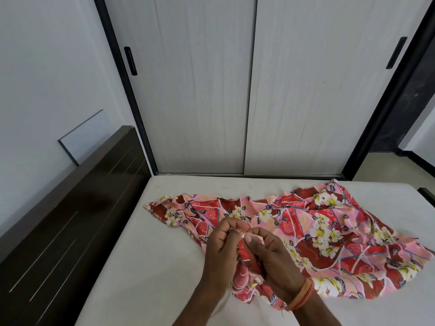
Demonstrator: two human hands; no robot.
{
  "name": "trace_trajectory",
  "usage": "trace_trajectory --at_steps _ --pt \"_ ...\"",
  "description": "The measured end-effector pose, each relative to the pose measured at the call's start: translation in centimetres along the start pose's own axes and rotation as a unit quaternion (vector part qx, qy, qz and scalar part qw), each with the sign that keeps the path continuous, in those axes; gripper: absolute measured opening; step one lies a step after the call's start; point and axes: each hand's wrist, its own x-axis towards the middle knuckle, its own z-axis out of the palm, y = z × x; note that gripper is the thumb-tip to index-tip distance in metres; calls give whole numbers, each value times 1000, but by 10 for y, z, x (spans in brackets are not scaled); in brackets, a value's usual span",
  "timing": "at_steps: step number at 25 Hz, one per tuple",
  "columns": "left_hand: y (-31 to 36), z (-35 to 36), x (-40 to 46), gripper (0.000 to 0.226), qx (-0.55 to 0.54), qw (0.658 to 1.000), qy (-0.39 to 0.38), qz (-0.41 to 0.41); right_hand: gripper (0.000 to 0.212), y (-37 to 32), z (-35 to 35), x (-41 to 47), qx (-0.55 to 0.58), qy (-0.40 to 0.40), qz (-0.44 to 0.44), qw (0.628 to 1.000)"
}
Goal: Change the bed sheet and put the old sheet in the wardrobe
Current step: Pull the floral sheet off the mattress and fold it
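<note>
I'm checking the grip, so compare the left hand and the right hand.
The left hand has a bare wrist; the right hand wears orange thread bands. The left hand lies beside the floral sheet, over the white mattress; the right hand lies over the sheet. Both pinch the sheet's edge with curled fingers.

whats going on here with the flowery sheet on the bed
A person stands at the bare mattress with both hands on a red and pink floral sheet. The left hand and right hand are close together, their fingers pinching one edge of the sheet. The rest lies crumpled across the mattress. The wardrobe behind the bed has its sliding doors closed.
</note>
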Motion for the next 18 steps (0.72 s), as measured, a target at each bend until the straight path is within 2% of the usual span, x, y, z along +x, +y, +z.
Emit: trace_trajectory --at_steps 4,5,7,9,12,15,18 --pt "-1 -11 -2 10 -52 997 -7 -50 41 11 21 -2 61 49 -21 997" --pt "-4 -16 0 15 -46 997 -17 -61 45 12 23 -2 62 61 -25 996" --pt "-12 -27 1 42 -38 994 -58 -83 49 15 27 1 48 78 -37 995" --pt "-13 -33 0 55 -9 992 -83 -97 48 18 30 2 24 92 -62 994" --pt "-6 -36 -3 65 1 991 -87 -106 55 19 33 4 -48 113 -103 987" --pt "-4 -37 0 69 -63 982 -83 -159 68 16 36 6 -124 131 -143 973" --pt "-3 -34 1 58 -94 972 -73 -203 54 19 35 6 -166 143 -168 961"
